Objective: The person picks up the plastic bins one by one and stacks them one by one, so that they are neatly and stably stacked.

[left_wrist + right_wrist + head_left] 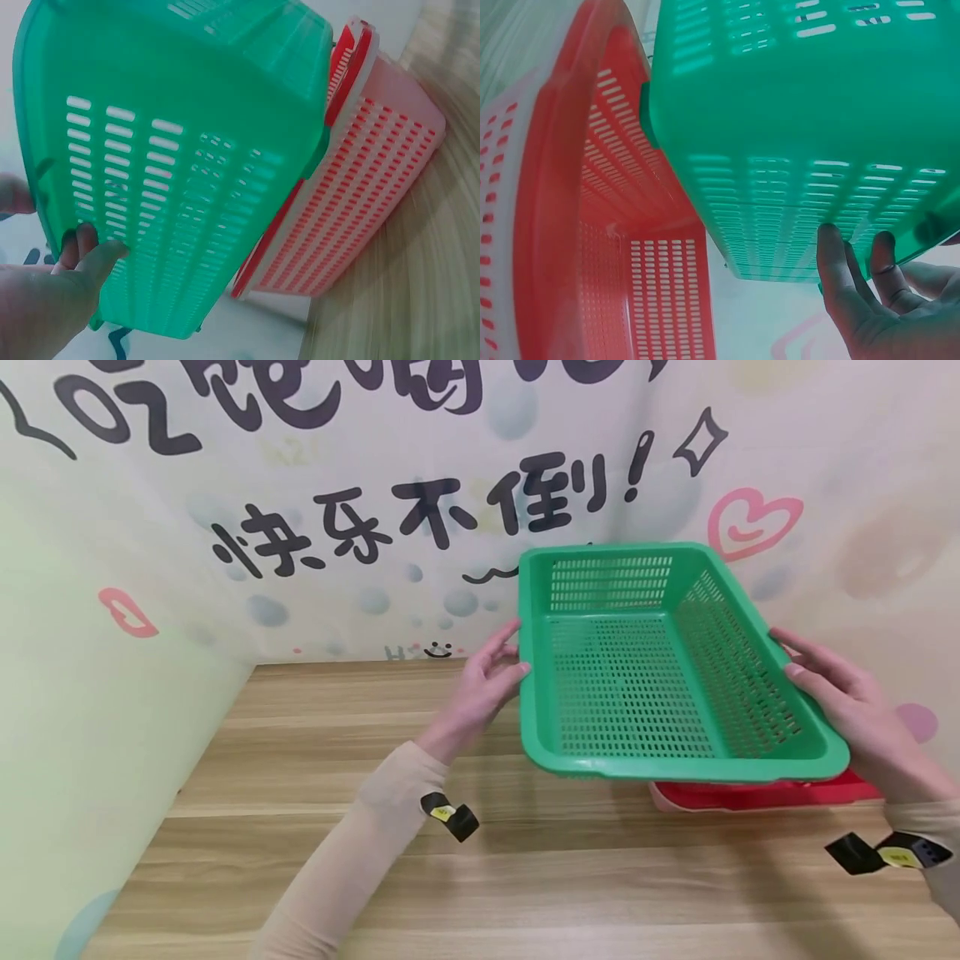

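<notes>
A rectangular green plastic basket with slotted walls is held up in the right half of the head view, its opening facing me. My left hand grips its left rim, the thumb on the edge and the fingers against the outer wall. On the opposite rim, my right hand holds in a like way, fingertips touching the slotted outside in the right wrist view. Below and behind it is a red basket, mostly hidden in the head view. A pale pink basket surrounds the red one.
The wood-grain table runs back to a wall covering with large black characters and pink hearts. A pale wall borders the table on the left. Each wrist wears a small black camera band.
</notes>
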The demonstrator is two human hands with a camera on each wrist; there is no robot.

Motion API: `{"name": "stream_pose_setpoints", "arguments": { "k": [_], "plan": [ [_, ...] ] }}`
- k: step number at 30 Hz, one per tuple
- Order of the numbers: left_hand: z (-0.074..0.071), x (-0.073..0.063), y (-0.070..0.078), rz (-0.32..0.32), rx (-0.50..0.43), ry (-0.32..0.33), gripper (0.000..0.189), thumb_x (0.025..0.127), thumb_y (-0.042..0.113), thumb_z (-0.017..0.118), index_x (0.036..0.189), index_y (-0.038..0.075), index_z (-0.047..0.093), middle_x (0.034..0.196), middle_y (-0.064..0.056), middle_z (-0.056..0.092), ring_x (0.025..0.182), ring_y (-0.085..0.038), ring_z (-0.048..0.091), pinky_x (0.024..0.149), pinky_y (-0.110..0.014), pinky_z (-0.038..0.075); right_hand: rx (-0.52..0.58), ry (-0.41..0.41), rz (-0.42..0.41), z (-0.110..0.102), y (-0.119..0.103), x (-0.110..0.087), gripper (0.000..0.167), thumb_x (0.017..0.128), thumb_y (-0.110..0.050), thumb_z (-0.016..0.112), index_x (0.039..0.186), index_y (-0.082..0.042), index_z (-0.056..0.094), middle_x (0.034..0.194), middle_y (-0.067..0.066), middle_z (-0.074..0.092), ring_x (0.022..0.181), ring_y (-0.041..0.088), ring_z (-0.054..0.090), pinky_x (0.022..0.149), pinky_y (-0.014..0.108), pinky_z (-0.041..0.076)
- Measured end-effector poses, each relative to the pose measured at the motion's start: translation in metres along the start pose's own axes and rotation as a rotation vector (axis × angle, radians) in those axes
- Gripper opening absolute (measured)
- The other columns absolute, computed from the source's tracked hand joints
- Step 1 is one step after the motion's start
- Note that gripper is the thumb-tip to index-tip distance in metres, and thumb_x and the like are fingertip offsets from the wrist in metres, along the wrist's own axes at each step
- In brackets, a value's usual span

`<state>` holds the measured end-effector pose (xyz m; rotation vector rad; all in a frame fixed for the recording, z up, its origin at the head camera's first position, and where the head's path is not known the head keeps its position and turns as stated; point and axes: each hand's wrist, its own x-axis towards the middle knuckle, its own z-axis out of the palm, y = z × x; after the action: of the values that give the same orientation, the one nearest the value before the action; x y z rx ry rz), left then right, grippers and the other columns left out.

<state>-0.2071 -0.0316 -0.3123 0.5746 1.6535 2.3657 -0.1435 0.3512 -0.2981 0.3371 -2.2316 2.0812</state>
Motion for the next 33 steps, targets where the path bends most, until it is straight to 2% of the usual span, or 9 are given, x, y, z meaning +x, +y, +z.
{"name": "stream_pose_setpoints", "arguments": {
  "k": [4, 9, 12, 14, 19, 21, 23, 27, 33],
  "plan": [
    [0.012, 0.002, -0.003, 0.009, 0.001, 0.003, 0.065, 0.093, -0.011, 0.044, 0.153, 0.002, 0.020, 0.118, -0.017, 0.044, 0.110, -0.034, 0.051, 0.097, -0.041, 0.047, -0.008, 0.025, 0.007, -0.009, -0.002, -0.002, 0.047, 0.102, -0.008, 0.045, 0.148, -0.020, 0.042, 0.103, 0.002, 0.054, 0.070, 0.016, 0.068, 0.050, 0.029, 0.055],
    [0.024, 0.005, -0.007, 0.024, -0.004, -0.020, 0.067, 0.093, -0.011, 0.043, 0.154, 0.003, 0.016, 0.121, -0.018, 0.041, 0.120, -0.044, 0.044, 0.101, -0.041, 0.043, -0.124, 0.066, 0.023, -0.020, -0.006, -0.003, 0.047, 0.103, -0.011, 0.045, 0.149, -0.021, 0.040, 0.103, -0.001, 0.055, 0.068, 0.014, 0.068, 0.049, 0.030, 0.055],
    [0.030, 0.007, -0.011, 0.034, -0.001, -0.035, 0.067, 0.094, -0.010, 0.042, 0.154, 0.003, 0.014, 0.121, -0.016, 0.040, 0.122, -0.046, 0.042, 0.102, -0.039, 0.042, -0.205, 0.084, 0.011, -0.026, -0.005, -0.003, 0.047, 0.103, -0.012, 0.045, 0.149, -0.022, 0.040, 0.101, -0.002, 0.055, 0.065, 0.013, 0.067, 0.048, 0.028, 0.054],
    [0.033, 0.008, -0.014, 0.042, 0.007, -0.042, 0.068, 0.094, -0.009, 0.043, 0.154, 0.003, 0.013, 0.122, -0.016, 0.040, 0.124, -0.045, 0.041, 0.102, -0.038, 0.042, -0.215, 0.090, 0.004, -0.030, -0.004, -0.003, 0.047, 0.103, -0.011, 0.045, 0.148, -0.022, 0.042, 0.099, -0.002, 0.055, 0.063, 0.013, 0.067, 0.047, 0.027, 0.054],
    [0.041, 0.009, -0.020, 0.061, 0.010, -0.054, 0.067, 0.095, -0.008, 0.042, 0.154, 0.004, 0.012, 0.129, -0.023, 0.038, 0.127, -0.043, 0.040, 0.104, -0.040, 0.040, -0.106, 0.071, -0.004, -0.042, -0.001, -0.002, 0.046, 0.102, -0.007, 0.044, 0.146, -0.021, 0.045, 0.101, -0.004, 0.060, 0.067, 0.013, 0.068, 0.047, 0.029, 0.054],
    [0.043, 0.010, -0.022, 0.068, 0.012, -0.059, 0.067, 0.096, -0.007, 0.043, 0.154, 0.004, 0.012, 0.131, -0.023, 0.038, 0.127, -0.041, 0.041, 0.103, -0.039, 0.041, -0.109, 0.070, 0.001, -0.046, -0.002, -0.001, 0.046, 0.102, -0.007, 0.044, 0.146, -0.021, 0.045, 0.103, -0.006, 0.062, 0.068, 0.013, 0.069, 0.048, 0.029, 0.055],
    [0.046, 0.010, -0.025, 0.073, 0.026, -0.061, 0.067, 0.096, -0.006, 0.044, 0.154, 0.004, 0.012, 0.131, -0.020, 0.039, 0.126, -0.037, 0.043, 0.102, -0.035, 0.042, -0.184, 0.075, 0.028, -0.052, -0.005, 0.000, 0.048, 0.103, -0.010, 0.043, 0.149, -0.024, 0.041, 0.103, -0.010, 0.062, 0.069, 0.012, 0.069, 0.049, 0.030, 0.055],
    [0.051, 0.013, -0.030, 0.089, 0.038, -0.076, 0.068, 0.096, -0.004, 0.045, 0.154, 0.004, 0.010, 0.135, -0.022, 0.039, 0.125, -0.031, 0.043, 0.102, -0.032, 0.041, -0.394, 0.088, 0.075, -0.062, -0.014, 0.004, 0.050, 0.104, -0.017, 0.041, 0.151, -0.032, 0.033, 0.100, -0.018, 0.060, 0.066, 0.011, 0.068, 0.048, 0.032, 0.055],
    [0.061, 0.016, -0.036, 0.102, 0.040, -0.074, 0.071, 0.094, -0.004, 0.048, 0.154, 0.002, 0.011, 0.139, -0.020, 0.038, 0.124, -0.026, 0.044, 0.102, -0.032, 0.041, -0.572, 0.099, 0.014, -0.076, -0.021, 0.012, 0.051, 0.104, -0.015, 0.040, 0.150, -0.036, 0.034, 0.090, -0.024, 0.057, 0.054, 0.009, 0.064, 0.040, 0.027, 0.050]
  ]
}}
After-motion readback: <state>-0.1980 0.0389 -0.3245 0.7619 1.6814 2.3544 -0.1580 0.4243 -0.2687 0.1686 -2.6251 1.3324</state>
